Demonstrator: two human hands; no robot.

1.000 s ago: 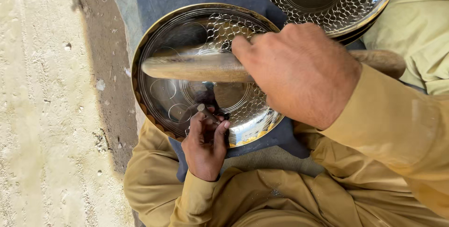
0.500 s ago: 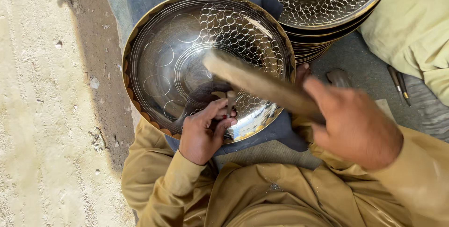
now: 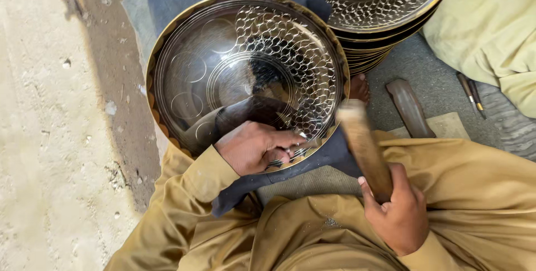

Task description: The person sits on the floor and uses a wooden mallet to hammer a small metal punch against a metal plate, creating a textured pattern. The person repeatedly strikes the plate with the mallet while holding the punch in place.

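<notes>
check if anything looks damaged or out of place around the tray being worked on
Nothing stands out. The round metal tray rests tilted against the lap, its scale pattern only partly done. The left hand holds a small tool at its lower rim; the right hand grips a wooden mallet. The tray stack sits even.

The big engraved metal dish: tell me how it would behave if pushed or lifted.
The engraved metal dish probably stays stiff, being sheet metal. Its polished, reflective surface looks slippery. Its curved form, resting on dark cloth, may rock unless the left hand steadies it.
</notes>
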